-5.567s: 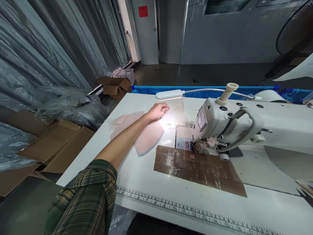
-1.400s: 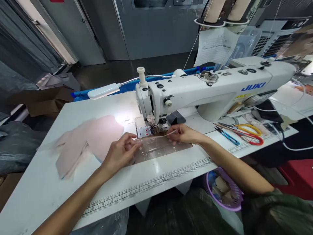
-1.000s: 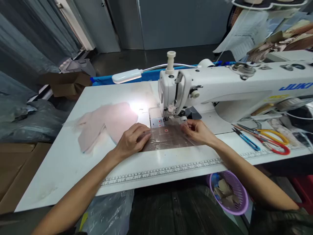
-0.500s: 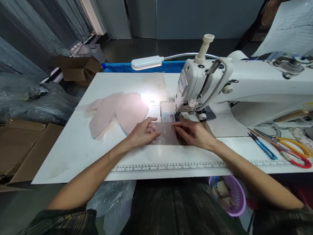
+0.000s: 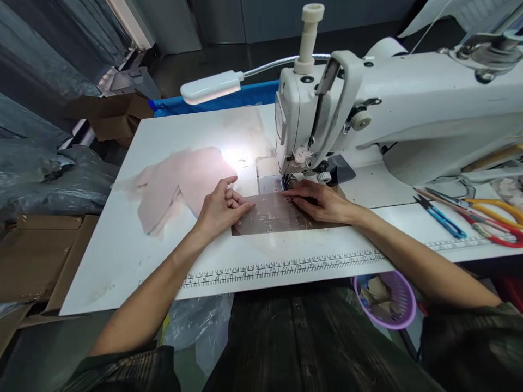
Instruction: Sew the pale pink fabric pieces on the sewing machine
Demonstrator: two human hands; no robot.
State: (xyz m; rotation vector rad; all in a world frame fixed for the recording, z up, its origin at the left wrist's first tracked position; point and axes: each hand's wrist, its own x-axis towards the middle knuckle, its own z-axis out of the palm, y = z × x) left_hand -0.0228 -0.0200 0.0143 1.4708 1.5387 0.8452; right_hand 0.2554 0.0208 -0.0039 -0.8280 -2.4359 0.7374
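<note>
A thin, see-through brownish fabric piece (image 5: 267,215) lies flat in front of the sewing machine (image 5: 300,128), its far edge close to the presser foot (image 5: 286,182). My left hand (image 5: 220,207) is closed at the fabric's left end, thumb over the cloth and the other fingers curled, partly behind it. On the right side, my right hand (image 5: 322,202) is closed on the same fabric, fingertips just in front of the presser foot. The needle's exact position cannot be made out.
Pale pink fabric pieces (image 5: 183,179) lie on the left of the white table (image 5: 110,261). A lit lamp (image 5: 211,87) hangs over it. Blue thread snips (image 5: 441,218) and red-handled scissors (image 5: 498,234) rest at the right. Below stands a purple basket (image 5: 408,310) with scraps.
The view has shifted nearer to the machine. My left hand has moved slightly away from the right one, and more of the brownish fabric shows between and below the hands.
</note>
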